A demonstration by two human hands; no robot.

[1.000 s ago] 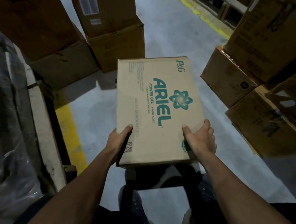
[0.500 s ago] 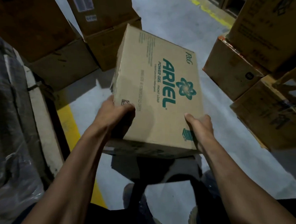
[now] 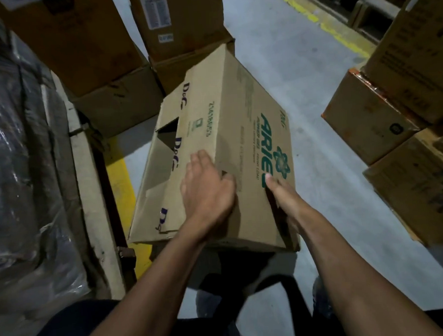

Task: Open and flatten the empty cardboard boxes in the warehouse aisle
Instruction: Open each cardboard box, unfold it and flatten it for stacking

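Open grey floor [image 3: 301, 91] runs ahead and right of the held Ariel box [image 3: 229, 147]; widest passage there. Left blocked: wrapped pallet load [image 3: 18, 178] and its pale edge beam [image 3: 91, 200], narrow yellow strip [image 3: 121, 183] between beam and box. Ahead-left, stacked brown cartons [image 3: 123, 70] stand just behind the box. Right side walled by carton stack [image 3: 405, 122].
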